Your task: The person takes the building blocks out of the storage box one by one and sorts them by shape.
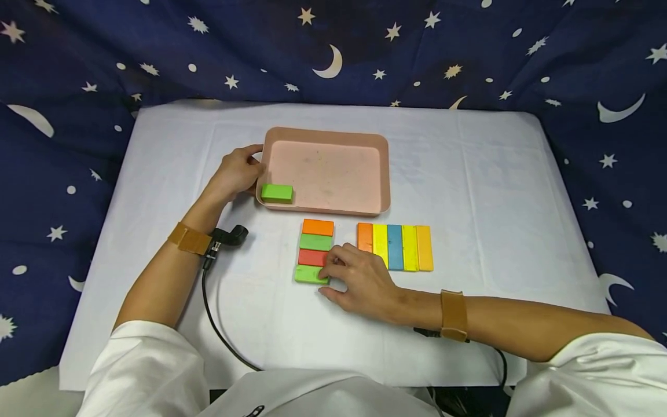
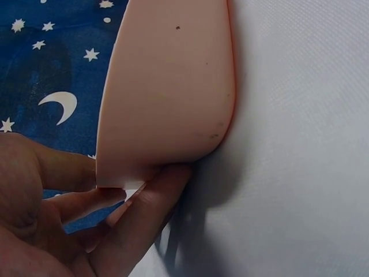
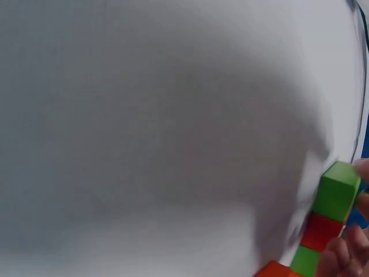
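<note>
A pink tray (image 1: 333, 136) stands at the back, with a green block (image 1: 277, 193) in its near left corner. My left hand (image 1: 237, 172) grips the tray's left end; in the left wrist view its fingers (image 2: 141, 225) are at the wall and under the rim. My right hand (image 1: 365, 284) pinches the nearest green block (image 1: 307, 274) of a short column, with fingertips and thumb at its right end. Behind that block, in line, lie a red block (image 1: 311, 257), another green block (image 1: 315, 242) and an orange block (image 1: 318, 227).
Right of the column is a row of upright-lying blocks: an orange one (image 1: 365, 236), a blue one (image 1: 395, 248), several yellow ones (image 1: 410, 248). A white cloth (image 1: 510, 220) covers the table. A black cable (image 1: 224, 336) runs from the left wrist camera.
</note>
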Demonstrator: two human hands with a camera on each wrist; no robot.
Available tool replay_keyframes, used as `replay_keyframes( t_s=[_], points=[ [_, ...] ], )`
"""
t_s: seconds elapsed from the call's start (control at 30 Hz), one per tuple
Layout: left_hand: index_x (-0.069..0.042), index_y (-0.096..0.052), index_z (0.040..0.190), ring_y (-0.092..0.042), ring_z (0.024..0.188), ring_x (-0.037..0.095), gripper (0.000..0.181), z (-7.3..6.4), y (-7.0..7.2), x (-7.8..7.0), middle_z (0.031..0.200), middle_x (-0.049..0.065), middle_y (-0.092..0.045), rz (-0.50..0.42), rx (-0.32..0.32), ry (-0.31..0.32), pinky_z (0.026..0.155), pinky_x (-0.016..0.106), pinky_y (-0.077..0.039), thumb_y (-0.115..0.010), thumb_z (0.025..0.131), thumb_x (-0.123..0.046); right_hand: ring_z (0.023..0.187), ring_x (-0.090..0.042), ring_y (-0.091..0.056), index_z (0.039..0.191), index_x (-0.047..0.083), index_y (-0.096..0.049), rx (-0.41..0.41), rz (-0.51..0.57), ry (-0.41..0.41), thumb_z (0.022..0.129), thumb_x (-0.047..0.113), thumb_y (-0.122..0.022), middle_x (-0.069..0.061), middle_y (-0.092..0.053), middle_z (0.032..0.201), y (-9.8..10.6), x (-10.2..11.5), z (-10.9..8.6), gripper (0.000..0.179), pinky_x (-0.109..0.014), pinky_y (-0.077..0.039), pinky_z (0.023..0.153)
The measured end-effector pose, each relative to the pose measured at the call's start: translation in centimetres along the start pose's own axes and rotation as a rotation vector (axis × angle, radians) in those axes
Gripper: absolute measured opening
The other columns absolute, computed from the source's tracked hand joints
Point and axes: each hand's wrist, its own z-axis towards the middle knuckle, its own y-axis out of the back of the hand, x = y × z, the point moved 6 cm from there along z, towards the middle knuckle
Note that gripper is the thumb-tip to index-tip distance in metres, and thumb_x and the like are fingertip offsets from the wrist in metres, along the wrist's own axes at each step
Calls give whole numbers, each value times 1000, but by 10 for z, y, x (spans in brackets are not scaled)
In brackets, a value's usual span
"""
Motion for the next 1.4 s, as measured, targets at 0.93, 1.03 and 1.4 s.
replay_keyframes(
  t_s=[0.93, 1.03, 1.4],
  points=[
    [-12, -44, 159, -60, 57, 11, 56, 1, 1, 0, 106, 19, -62, -14, -11, -2, 54, 30, -61, -50, 104, -7, 94, -20, -61, 114, 8, -75, 380, 142, -346, 82, 12, -83, -2, -73, 100, -24, -69, 186, 33, -31, -51, 84],
    [-12, -44, 159, -60, 57, 11, 57, 2, 1, -1, 105, 18, -63, -5, -16, -12, 53, 30, -60, -50, 103, -8, 94, -19, -61, 112, 10, -75, 352, 146, -376, 81, 10, -81, 0, -73, 100, -22, -72, 186, 31, -31, -51, 84],
    [-13, -44, 159, -64, 63, 15, 56, 1, 0, 0, 108, 19, -62, -34, -13, 4, 54, 28, -61, -50, 104, -9, 86, -18, -62, 107, 10, -77, 280, 200, -429, 79, 5, -78, -1, -71, 87, -8, -83, 178, 29, -30, -55, 75]
  ],
)
